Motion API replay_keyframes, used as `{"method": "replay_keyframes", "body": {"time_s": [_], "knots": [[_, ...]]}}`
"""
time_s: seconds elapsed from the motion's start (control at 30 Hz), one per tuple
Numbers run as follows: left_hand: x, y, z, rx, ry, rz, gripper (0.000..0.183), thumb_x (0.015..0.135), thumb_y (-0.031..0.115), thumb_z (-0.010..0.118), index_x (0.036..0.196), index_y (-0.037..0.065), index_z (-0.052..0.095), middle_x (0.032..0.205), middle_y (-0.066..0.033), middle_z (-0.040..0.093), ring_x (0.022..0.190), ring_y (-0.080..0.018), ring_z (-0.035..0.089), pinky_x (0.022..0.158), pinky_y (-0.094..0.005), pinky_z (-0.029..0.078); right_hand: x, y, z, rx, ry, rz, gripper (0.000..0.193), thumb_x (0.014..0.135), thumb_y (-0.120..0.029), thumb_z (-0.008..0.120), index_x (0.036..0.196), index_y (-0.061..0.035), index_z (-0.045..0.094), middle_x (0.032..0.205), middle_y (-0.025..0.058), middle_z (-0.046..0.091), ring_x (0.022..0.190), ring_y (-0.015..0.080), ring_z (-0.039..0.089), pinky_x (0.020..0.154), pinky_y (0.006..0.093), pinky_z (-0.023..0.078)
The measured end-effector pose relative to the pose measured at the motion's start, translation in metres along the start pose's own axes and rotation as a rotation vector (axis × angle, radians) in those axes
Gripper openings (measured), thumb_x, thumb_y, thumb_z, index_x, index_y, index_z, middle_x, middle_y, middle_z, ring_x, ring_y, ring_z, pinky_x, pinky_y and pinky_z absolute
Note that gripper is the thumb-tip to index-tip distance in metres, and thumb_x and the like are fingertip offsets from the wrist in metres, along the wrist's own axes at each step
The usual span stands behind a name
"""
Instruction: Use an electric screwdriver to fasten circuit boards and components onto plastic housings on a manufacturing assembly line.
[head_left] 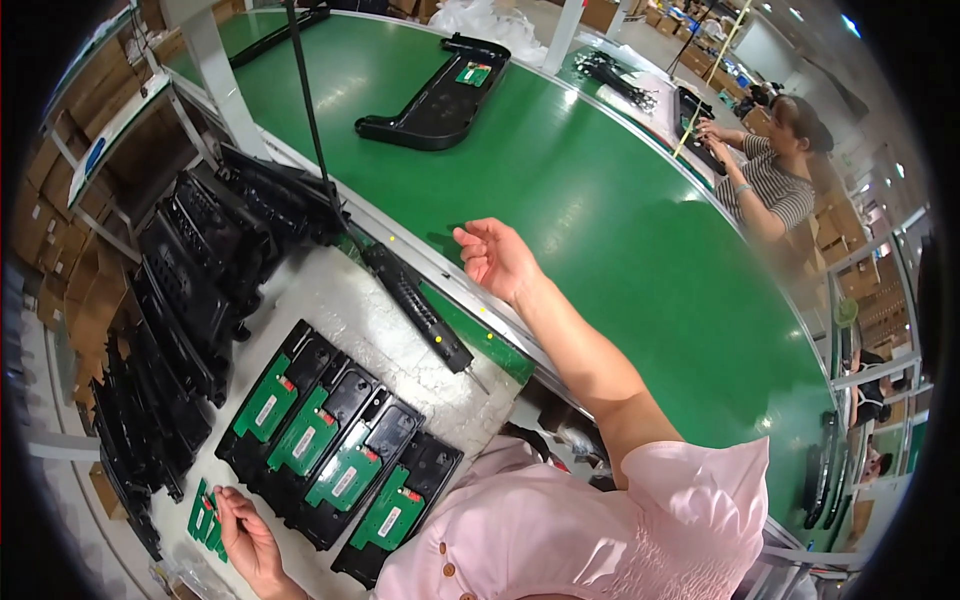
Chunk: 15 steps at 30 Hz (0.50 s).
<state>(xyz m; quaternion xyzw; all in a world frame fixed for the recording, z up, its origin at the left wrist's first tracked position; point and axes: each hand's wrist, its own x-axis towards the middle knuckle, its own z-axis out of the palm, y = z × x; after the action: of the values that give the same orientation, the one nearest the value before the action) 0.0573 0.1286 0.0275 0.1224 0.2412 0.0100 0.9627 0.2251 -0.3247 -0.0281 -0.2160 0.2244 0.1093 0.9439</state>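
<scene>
Lying at the near left of the pale worktop [310,285], the loose green circuit boards [203,518] look light, stiff and fragile, probably best held by their edges. The left hand [250,538] has its fingers bent close together beside them; whether they pinch one, I cannot tell. The right hand's [500,264] fingers curl loosely above the green conveyor [610,230], any grip unclear.

Brown cardboard boxes [45,235] stand left of the long, glossy green conveyor [640,260]. Small white ceiling lights [850,26] shine beyond it.
</scene>
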Motion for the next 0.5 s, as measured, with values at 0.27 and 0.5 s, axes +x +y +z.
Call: {"method": "replay_keyframes", "body": {"time_s": [0.27, 0.5], "knots": [[0.016, 0.008, -0.014, 0.016, -0.263, -0.171, 0.024, 0.091, 0.014, 0.042, 0.107, -0.001, 0.050, 0.095, -0.0095, 0.054, 0.082, -0.0140, 0.052, 0.074, -0.0236, 0.049, -0.006, 0.002, 0.015, 0.042, 0.016, -0.064, 0.013, 0.081, -0.015, 0.048, 0.076, -0.0044, 0.045, 0.064, -0.0001, 0.047, 0.045, 0.0034, 0.038, 0.036, 0.0142, 0.032], [0.037, 0.003, -0.014, 0.092, -0.182, -0.187, 0.024, 0.091, 0.012, 0.040, 0.111, 0.000, 0.047, 0.100, -0.0097, 0.051, 0.087, -0.0148, 0.051, 0.076, -0.0240, 0.049, -0.088, 0.004, 0.060, -0.528, -0.706, 0.044, 0.023, 0.082, -0.016, 0.051, 0.065, -0.0007, 0.051, 0.052, 0.0025, 0.048, 0.038, 0.0061, 0.037, 0.031, 0.0188, 0.028]]}}
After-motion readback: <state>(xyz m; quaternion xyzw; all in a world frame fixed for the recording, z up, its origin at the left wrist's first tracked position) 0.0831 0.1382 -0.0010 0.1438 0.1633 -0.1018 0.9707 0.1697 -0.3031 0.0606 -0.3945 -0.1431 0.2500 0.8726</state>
